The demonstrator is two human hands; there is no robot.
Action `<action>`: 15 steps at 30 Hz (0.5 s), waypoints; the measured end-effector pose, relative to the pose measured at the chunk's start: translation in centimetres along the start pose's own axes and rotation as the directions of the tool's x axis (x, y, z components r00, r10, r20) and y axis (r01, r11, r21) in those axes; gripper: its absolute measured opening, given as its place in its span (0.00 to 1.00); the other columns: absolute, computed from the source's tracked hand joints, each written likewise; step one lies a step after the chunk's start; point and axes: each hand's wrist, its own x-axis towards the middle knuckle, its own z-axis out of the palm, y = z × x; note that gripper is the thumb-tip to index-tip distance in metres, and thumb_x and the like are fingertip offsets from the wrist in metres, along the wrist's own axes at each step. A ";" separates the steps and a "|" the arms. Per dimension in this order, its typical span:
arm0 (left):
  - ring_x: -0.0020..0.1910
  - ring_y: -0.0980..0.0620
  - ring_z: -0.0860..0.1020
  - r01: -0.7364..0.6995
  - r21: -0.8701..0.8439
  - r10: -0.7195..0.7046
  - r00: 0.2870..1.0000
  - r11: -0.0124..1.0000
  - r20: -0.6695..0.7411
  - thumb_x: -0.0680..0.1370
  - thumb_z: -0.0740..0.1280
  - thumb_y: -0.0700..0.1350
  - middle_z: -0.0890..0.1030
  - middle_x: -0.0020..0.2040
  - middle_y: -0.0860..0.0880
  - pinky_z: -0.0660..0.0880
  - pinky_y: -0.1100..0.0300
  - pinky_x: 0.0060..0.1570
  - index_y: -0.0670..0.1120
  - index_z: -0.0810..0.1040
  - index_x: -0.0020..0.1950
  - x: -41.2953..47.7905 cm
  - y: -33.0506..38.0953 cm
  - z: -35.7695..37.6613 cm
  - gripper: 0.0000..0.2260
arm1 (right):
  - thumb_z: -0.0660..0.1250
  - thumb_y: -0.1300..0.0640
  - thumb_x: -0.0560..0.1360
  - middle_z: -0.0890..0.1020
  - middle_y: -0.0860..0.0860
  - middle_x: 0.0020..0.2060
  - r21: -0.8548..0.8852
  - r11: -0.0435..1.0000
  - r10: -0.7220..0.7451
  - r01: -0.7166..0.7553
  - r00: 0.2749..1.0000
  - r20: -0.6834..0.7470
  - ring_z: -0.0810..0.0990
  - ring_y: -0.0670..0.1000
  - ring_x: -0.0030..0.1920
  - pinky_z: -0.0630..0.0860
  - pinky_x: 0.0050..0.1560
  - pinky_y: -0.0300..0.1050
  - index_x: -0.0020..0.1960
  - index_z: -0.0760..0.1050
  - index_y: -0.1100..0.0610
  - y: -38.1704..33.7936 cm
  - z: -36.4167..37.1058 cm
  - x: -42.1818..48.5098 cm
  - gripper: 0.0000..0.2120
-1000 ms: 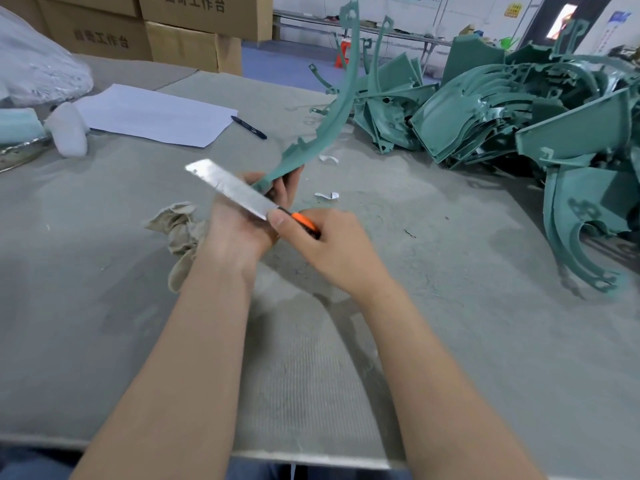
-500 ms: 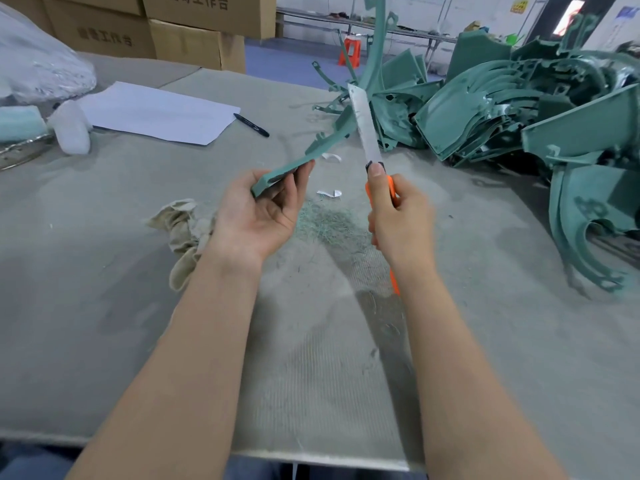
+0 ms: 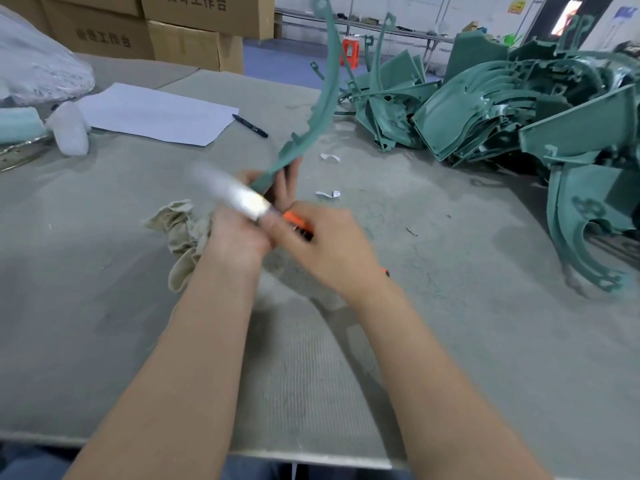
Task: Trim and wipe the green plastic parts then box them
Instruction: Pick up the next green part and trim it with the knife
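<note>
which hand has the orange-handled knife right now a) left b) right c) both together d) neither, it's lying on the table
b: the right hand grips the orange-handled knife, its blurred blade crossing over the left hand, which holds the curved green part.

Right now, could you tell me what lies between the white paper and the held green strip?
A black marker on the table, in the head view.
</note>
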 end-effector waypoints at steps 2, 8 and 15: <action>0.46 0.43 0.83 -0.005 0.067 0.004 1.000 0.998 0.007 0.67 0.60 0.33 0.83 0.38 0.38 0.75 0.66 0.56 0.31 0.79 0.29 0.0 -0.1 -0.2 0.11 | 0.64 0.41 0.77 0.68 0.46 0.23 0.056 0.998 -0.019 0.016 0.998 0.060 0.68 0.46 0.28 0.63 0.32 0.41 0.32 0.67 0.52 0.0 -0.1 -0.1 0.21; 0.41 0.50 0.81 -0.102 0.405 0.200 0.958 0.908 -0.207 0.77 0.62 0.36 0.83 0.39 0.45 0.81 0.60 0.37 0.42 0.76 0.46 1.3 -0.1 -0.3 0.04 | 0.60 0.41 0.79 0.72 0.51 0.26 0.481 0.857 0.299 -0.182 0.937 -0.178 0.69 0.47 0.24 0.68 0.25 0.42 0.39 0.74 0.57 0.9 -4.1 0.4 0.21; 0.48 0.51 0.82 -0.122 0.906 0.360 0.932 0.405 -0.035 0.77 0.69 0.44 0.83 0.45 0.53 0.77 0.48 0.55 0.51 0.79 0.45 1.1 -0.8 -0.8 0.02 | 0.59 0.46 0.81 0.79 0.53 0.42 0.398 0.859 0.441 -0.324 0.862 -0.249 0.75 0.46 0.30 0.72 0.27 0.38 0.51 0.68 0.45 3.2 -6.2 0.4 0.03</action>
